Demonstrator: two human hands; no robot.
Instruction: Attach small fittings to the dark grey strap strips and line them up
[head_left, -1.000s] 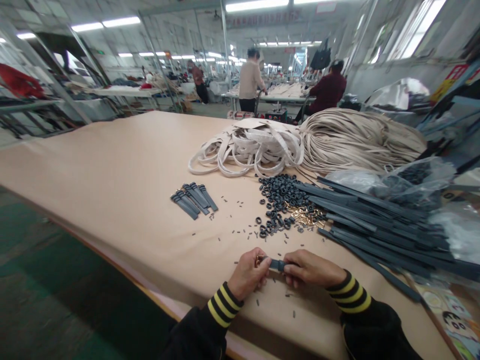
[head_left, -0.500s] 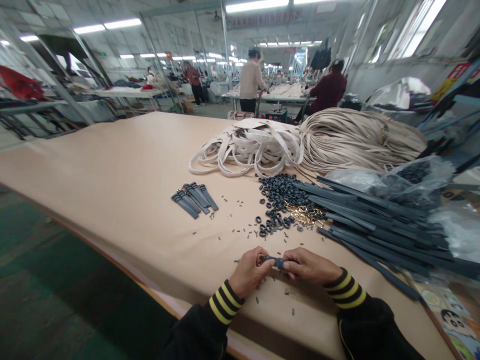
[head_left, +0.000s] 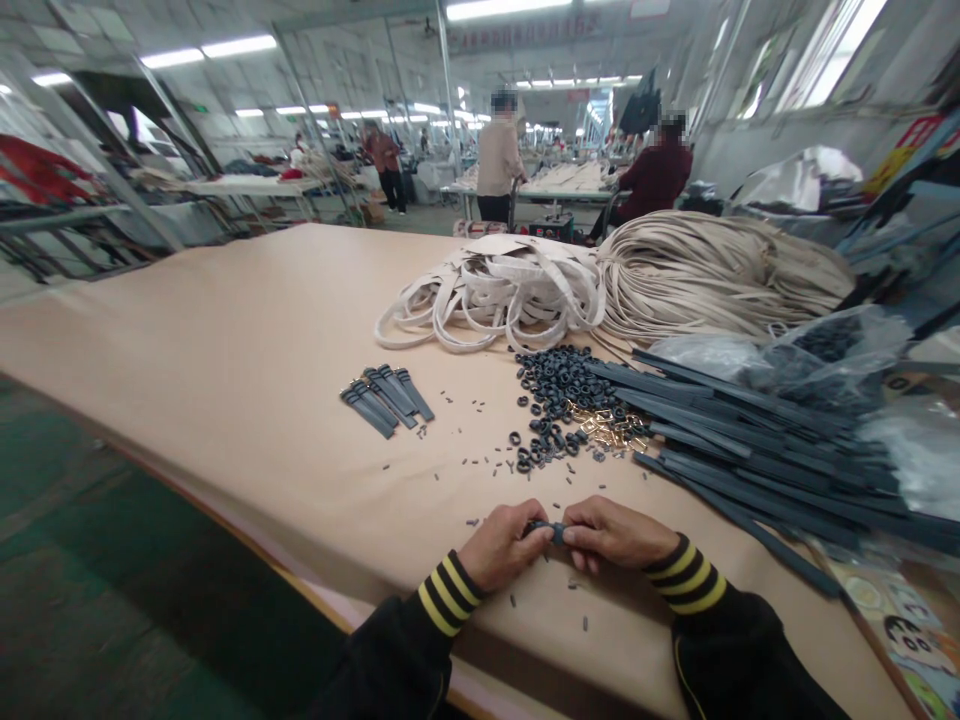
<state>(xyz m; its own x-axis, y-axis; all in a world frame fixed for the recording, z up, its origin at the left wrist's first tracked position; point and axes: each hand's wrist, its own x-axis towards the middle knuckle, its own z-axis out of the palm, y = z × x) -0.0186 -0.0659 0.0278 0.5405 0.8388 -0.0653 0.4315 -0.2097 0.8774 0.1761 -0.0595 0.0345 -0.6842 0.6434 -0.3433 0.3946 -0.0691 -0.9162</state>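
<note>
Between my two hands is a short dark strap piece point(head_left: 557, 533), held above the near part of the table. My left hand point(head_left: 507, 546) pinches its left end, its fingers covering much of that end. On the right end, my right hand point(head_left: 616, 532) closes with thumb and fingers. Beyond them lie a heap of small dark loops point(head_left: 559, 385), some gold buckles point(head_left: 611, 428) and scattered tiny dark pieces. Several finished-looking dark straps point(head_left: 386, 400) are fanned out at the left of the heap.
Long dark strips point(head_left: 735, 440) spread across the right side. Behind lie tangled pale straps point(head_left: 517, 290) and a big beige strap bundle point(head_left: 712, 270). Plastic bags point(head_left: 832, 345) sit at the right. The table's near edge runs diagonally at left. People stand or sit in the background.
My left fingers have wrapped further over the strap piece, and the gold part seen at them is now hidden. My right hand still grips the other end, almost unmoved.
</note>
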